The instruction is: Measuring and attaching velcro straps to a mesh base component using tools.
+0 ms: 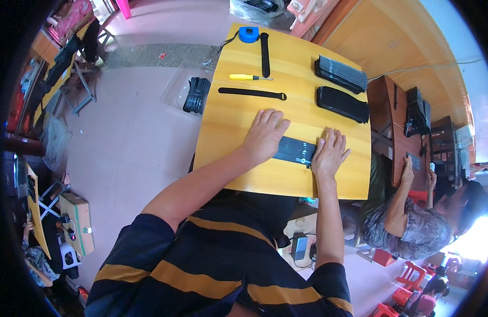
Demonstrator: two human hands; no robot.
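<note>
A flat, dark grey plastic packet (295,150) with light printing lies on the yellow tabletop (238,171) in front of me. My left hand (265,135) rests palm down over its left end, fingers stretched out. On the right end, my right hand (329,154) also lies flat with its fingers spread. Beyond them a black strap with a buckle loop (252,93) lies crosswise, and a second black strap (265,55) points away from me. A yellow-handled screwdriver (243,77) sits between the straps. The hands hide both ends of the packet.
A blue tape measure (249,35) is at the far left of the table. Far right are a stack of packets (340,74) and a black stack (342,104). A clear bin (172,100) holds black bundles on the left. A co-worker (413,222) sits at a brown table (394,127).
</note>
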